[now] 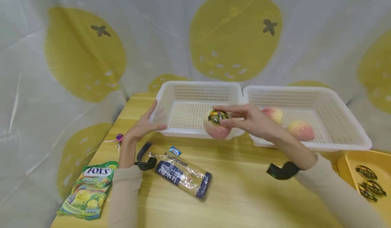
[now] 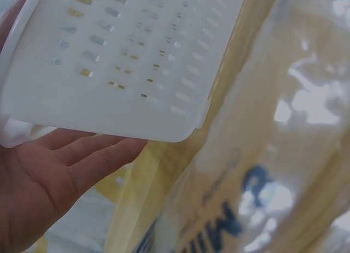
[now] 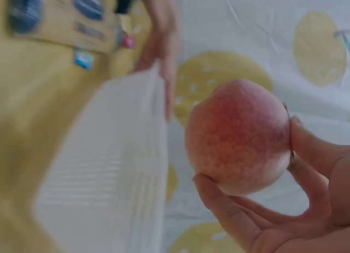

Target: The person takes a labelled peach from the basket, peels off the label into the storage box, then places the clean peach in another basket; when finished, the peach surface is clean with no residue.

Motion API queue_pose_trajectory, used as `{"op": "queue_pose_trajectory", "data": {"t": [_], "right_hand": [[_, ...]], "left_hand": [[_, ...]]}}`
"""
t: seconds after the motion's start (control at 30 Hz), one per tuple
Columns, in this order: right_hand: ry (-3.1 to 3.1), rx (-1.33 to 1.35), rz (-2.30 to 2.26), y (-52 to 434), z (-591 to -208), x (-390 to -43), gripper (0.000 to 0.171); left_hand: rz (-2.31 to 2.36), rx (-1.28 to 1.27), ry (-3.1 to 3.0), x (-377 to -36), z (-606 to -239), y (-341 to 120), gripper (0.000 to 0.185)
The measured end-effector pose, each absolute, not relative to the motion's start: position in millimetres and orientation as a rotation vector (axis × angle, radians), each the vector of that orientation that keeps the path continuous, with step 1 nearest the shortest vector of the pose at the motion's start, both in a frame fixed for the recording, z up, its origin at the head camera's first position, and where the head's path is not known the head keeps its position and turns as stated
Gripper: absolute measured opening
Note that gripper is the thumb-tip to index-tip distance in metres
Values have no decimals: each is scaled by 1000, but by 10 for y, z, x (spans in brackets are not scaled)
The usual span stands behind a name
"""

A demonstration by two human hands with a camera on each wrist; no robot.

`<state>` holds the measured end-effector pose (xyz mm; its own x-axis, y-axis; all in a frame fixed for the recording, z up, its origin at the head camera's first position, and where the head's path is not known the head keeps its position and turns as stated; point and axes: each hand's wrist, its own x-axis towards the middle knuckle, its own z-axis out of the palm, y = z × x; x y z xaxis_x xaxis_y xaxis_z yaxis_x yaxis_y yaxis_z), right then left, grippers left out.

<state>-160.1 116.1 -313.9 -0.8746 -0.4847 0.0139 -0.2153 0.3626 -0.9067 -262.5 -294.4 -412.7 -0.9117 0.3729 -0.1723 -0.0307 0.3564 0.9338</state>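
My right hand (image 1: 255,121) holds a peach (image 1: 216,131) between thumb and fingertips, above the front rim of the left white basket (image 1: 180,132). A dark round label with a colourful print (image 1: 216,117) shows on the peach's top side. In the right wrist view the peach (image 3: 238,138) turns its red, fuzzy side to the camera, with fingertips at its edge. My left hand (image 1: 141,126) grips the left end of that basket, thumb over the rim. Its fingers lie against the outer wall, partly hidden behind the basket in the left wrist view.
A second white basket (image 1: 333,146) with two peaches (image 1: 300,130) stands to the right. Several round labels (image 1: 366,172) lie in a yellow bin (image 1: 348,168). Nearer are a spaghetti pack (image 1: 183,173), a small blue sweet (image 1: 175,151), lollipops (image 1: 119,137) and a green FOX'S bag (image 1: 88,190).
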Motion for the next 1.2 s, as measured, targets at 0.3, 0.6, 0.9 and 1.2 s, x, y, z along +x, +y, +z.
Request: {"op": "queue_pose_trajectory", "data": {"t": [0.3,0.6,0.9,1.2], "right_hand": [[2469,-552,-1491,1455,-4039,-828,44],[2504,-444,-1546,1438,-4381,-728,47],[2514,-396,-1515,1439,-4384,-705,49],[2468,-368,-1607,1409,-4395,-622,49]], "left_hand": [[1544,307,2282,-2610,-4076,-3125,117],[1548,352,2358,-2589,-4063,-3217,119],[1742,759,2724,-1852,-3490,-2517,112],[1600,627,2141,-903,-4085,-1103,100]]}}
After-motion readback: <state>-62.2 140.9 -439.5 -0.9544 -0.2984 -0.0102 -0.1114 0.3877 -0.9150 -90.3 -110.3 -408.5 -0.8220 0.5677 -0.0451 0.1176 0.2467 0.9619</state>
